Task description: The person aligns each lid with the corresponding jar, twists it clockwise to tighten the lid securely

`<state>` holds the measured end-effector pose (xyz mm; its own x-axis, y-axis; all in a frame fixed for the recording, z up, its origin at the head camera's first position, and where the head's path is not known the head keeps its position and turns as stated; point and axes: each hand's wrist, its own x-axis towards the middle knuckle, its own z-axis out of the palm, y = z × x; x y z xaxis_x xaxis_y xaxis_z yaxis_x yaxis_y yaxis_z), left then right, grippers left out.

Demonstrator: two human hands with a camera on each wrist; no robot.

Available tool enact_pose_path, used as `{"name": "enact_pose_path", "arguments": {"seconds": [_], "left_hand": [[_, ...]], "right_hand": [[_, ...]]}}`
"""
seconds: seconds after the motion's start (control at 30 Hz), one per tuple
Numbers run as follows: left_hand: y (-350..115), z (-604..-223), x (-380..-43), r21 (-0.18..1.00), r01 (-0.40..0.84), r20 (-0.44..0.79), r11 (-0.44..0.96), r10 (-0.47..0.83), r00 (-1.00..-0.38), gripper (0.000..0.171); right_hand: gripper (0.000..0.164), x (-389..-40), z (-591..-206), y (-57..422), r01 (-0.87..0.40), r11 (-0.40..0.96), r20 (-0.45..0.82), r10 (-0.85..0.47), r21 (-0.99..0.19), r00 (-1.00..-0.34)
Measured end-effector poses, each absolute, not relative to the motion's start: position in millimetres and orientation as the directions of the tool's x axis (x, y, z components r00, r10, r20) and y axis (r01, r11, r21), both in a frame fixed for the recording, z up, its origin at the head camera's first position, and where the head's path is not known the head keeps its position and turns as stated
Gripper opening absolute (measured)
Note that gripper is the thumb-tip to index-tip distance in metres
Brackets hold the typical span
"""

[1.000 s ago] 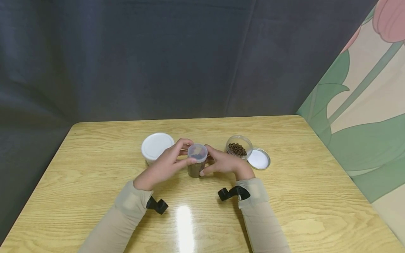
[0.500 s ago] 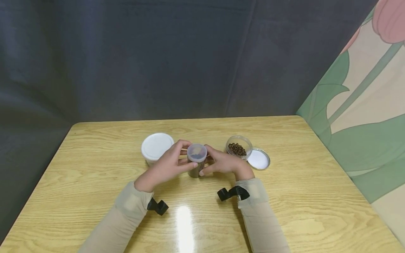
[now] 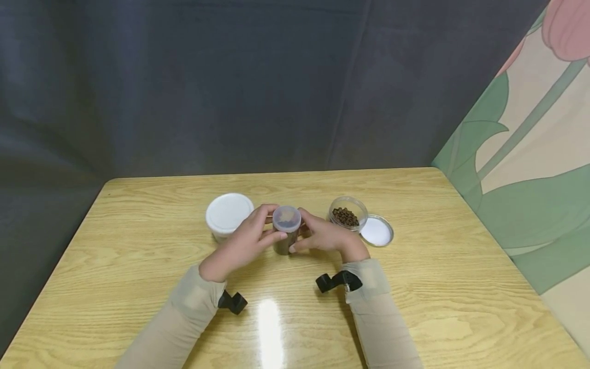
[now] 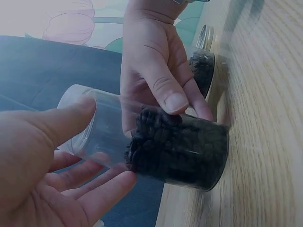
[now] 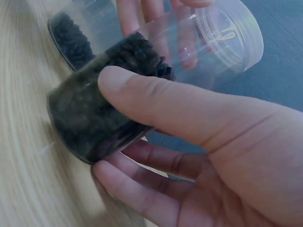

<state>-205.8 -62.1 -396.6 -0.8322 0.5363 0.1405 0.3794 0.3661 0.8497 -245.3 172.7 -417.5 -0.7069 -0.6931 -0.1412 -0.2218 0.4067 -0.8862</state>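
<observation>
I can't read any words or numbers here. On the see-through lid [image 5: 251, 40] of the jar [image 5: 137, 59] I hold, at the upper right of the right wrist view, sits a small pale mark [image 5: 226, 34] (too fuzzy to tell).

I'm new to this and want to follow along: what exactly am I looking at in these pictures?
There is no machine here: the left grip and right grip are simply a person's bare hands. The wide view comes from a camera on the head, looking down. The two close-ups come from black wrist cameras, so things appear sideways there.

Both hold one clear jar, partly filled with dark pieces: left near the translucent lid, right lower down.

On the wooden table, a round white-topped container sits to the left; a clear bowl of brown pieces and a white disc sit to the right.
</observation>
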Motion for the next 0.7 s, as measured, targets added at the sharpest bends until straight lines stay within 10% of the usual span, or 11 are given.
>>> {"name": "enact_pose_path", "arguments": {"seconds": [0.7], "left_hand": [[-42.9,-406.1,-198.0,0.702,0.428,0.274,0.569,0.340,-0.900,0.064]], "right_hand": [[0.061,-248.9,-428.8,165.0,-0.314,0.436,-0.027,-0.618,-0.844,-0.786]]}}
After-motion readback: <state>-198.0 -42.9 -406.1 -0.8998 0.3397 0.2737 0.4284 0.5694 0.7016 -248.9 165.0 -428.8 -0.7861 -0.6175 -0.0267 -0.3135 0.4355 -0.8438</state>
